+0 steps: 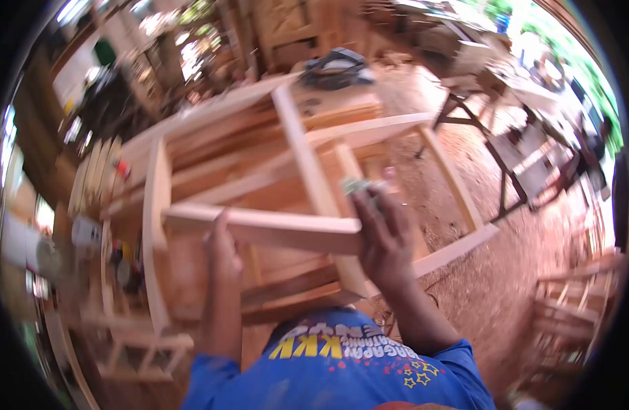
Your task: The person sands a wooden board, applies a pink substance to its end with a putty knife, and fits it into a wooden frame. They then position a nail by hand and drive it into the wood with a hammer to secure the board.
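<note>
My left grip (223, 247) clasps the board (280, 228) mid-frame; right grip (386, 236) touches its right end, closure unclear; floor (475, 287) spreads lower right.

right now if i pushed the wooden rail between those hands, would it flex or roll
Probably stiff, as the wooden rail looks straight and thick. Its flat faces should discourage rolling, and the unpainted-looking surface probably isn't slippery.
</note>
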A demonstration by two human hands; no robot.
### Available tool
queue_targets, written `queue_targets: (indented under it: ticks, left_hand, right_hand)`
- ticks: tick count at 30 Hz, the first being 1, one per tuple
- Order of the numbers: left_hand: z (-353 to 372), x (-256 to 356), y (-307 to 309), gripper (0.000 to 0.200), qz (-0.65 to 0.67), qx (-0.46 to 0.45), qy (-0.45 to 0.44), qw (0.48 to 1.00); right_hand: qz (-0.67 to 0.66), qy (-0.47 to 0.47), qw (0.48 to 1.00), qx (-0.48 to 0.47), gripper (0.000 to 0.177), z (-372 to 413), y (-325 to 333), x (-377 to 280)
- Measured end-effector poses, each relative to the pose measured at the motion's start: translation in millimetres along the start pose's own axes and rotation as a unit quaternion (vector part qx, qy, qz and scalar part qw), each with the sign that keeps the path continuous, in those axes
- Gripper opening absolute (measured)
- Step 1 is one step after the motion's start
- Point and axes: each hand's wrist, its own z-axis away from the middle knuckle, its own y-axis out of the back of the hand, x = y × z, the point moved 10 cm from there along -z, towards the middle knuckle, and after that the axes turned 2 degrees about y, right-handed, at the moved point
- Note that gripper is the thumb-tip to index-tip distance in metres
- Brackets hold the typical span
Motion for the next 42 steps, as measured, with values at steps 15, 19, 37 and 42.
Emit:
queue_targets:
  ticks: [15,19,37,42]
  left_hand:
    - [59.0,79.2,-96.7,0.026,-0.512,-0.106,-0.604,0.601]
    - [64.8,74.5,-129.3,0.030,-0.469,-0.232,-0.606,0.599]
    - [-93.9,-29.9,-234.6,0.064,-0.713,-0.357,-0.344,0.496]
    - [-13.9,7.0,-237.8,0.056,-0.635,-0.300,-0.358,0.615]
  right_hand:
    - [0.017,-0.012,0.996,-0.087,0.053,-48.9,-40.3,24.8]
    - [0.012,-0.040,0.999,-0.026,0.051,-55.6,-14.8,32.5]
    - [-0.275,-0.343,0.889,0.132,0.035,116.8,52.5,141.7]
    - [-0.269,-0.271,0.924,0.015,0.032,57.3,18.5,148.8]
